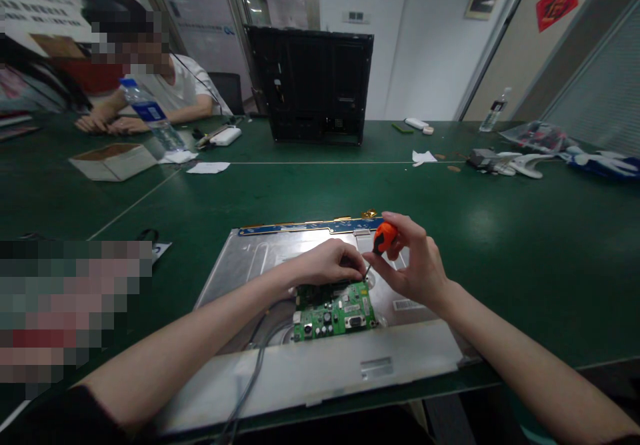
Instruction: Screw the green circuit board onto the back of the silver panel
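A green circuit board lies on the back of a silver metal display panel. My right hand grips a short orange-and-black screwdriver, its shaft slanting down to the board's upper right corner. Close beside the tip, my left hand has its fingers pinched together at the board's far edge; whatever they hold is hidden. Along the panel's far edge runs a narrow blue circuit strip. Grey cables trail from the board's left side over the near edge.
A black monitor back cover stands upright across the green table. To the left are a cardboard box, a water bottle and a seated person. Gloves and another bottle lie or stand at right.
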A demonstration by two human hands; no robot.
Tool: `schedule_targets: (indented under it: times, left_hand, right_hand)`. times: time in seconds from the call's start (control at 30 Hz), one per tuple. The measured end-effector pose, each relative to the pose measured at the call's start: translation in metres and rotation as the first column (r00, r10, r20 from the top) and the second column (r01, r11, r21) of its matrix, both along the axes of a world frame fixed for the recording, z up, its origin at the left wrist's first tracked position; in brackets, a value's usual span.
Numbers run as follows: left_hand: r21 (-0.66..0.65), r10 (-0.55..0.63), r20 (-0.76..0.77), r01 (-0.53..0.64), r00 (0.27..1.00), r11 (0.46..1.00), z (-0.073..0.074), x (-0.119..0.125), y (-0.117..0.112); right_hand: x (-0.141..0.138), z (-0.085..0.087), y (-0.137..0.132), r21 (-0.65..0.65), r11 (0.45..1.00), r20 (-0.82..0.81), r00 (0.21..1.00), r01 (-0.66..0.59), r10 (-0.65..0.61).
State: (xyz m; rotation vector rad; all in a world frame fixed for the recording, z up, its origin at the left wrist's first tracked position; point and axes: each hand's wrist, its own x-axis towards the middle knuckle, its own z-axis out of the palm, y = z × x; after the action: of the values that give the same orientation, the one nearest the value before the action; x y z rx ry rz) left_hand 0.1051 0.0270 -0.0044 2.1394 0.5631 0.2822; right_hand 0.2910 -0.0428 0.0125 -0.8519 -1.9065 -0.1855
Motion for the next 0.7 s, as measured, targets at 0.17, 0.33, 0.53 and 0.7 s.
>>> schedule_targets:
  times: [0.17,0.33,0.53,0.7]
  left_hand:
    - [-0.001,-0.001,0.0,0.001,1.0,1.0,0.0003,0.0,0.0001]
    - [-0.001,-0.007,-0.004,0.007,1.0,1.0,0.0007,-0.0003,0.0001]
    - [-0.006,-0.018,-0.001,0.018,1.0,1.0,-0.0002,0.0,0.0009]
    - [0.0,-0.011,0.01,0.011,1.0,1.0,0.0004,-0.0005,0.0008]
  right_hand:
    - [-0.0009,0.003,-0.0014,-0.015,1.0,0.034,0.999,-0.003,0.003]
    - [-0.001,0.0011,-0.0022,-0.013,1.0,0.021,1.0,-0.002,0.003]
    - [-0.0006,-0.0011,-0.0012,-0.032,0.996,-0.024,0.996,-0.082,0.081]
    - [-0.0003,-0.0011,0.0001,0.002,0.999,-0.008,0.999,-0.039,0.039]
